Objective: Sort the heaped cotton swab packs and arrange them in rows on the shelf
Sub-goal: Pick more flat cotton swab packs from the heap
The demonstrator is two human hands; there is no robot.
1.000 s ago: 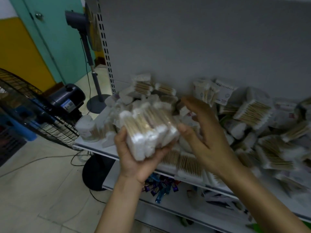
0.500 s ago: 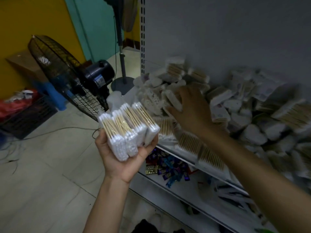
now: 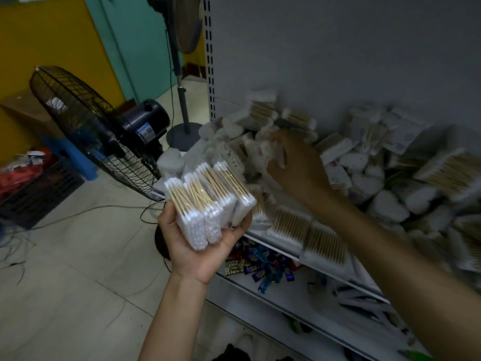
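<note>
The left hand (image 3: 205, 243) is gripping a fan of four clear-wrapped packs of wooden-stick cotton swabs (image 3: 208, 199), clear of the shelf, near the middle of the view. The right hand (image 3: 296, 168), at 2 o'clock from the left, is reaching into the heap of white swab packs (image 3: 377, 183) on the white metal shelf (image 3: 276, 243). Its fingers are blurring against a pack, so whether it is gripping cannot be told. Two flat packs (image 3: 307, 233) are lying side by side at the shelf's front edge. A black wire-guarded floor fan (image 3: 86, 126) is standing at 9 o'clock

Floor fan (image 3: 86, 131), stand fan (image 3: 188, 24), blk crate (image 3: 36, 196).
</note>
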